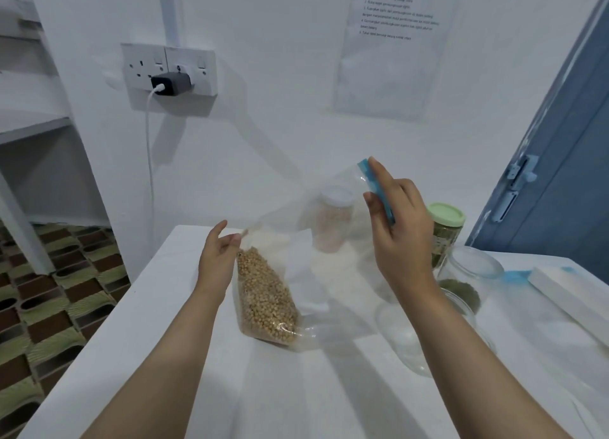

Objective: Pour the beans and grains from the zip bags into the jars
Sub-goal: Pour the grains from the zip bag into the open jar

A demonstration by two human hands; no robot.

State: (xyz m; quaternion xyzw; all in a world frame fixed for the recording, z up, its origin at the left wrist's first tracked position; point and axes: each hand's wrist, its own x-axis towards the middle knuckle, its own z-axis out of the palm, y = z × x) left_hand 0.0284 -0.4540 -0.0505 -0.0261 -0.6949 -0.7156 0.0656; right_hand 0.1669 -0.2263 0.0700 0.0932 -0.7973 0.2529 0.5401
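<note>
A clear zip bag (316,267) of tan beans (267,300) hangs tilted over the white table (184,339), with the beans gathered in its lower left end. My right hand (398,237) pinches the bag's blue zip strip (379,191) up high at the right. My left hand (219,257) holds the bag's left edge near its upper corner. An empty glass jar (405,339) stands under my right forearm. Behind it is an open glass jar (474,274) with some green beans at the bottom.
A white-lidded jar of pale grains (333,221) shows through the bag, and a green-lidded jar (446,227) stands behind my right hand. A white box (566,293) and another blue zip strip (517,275) lie at the right. A charger cable (150,161) hangs from the wall socket.
</note>
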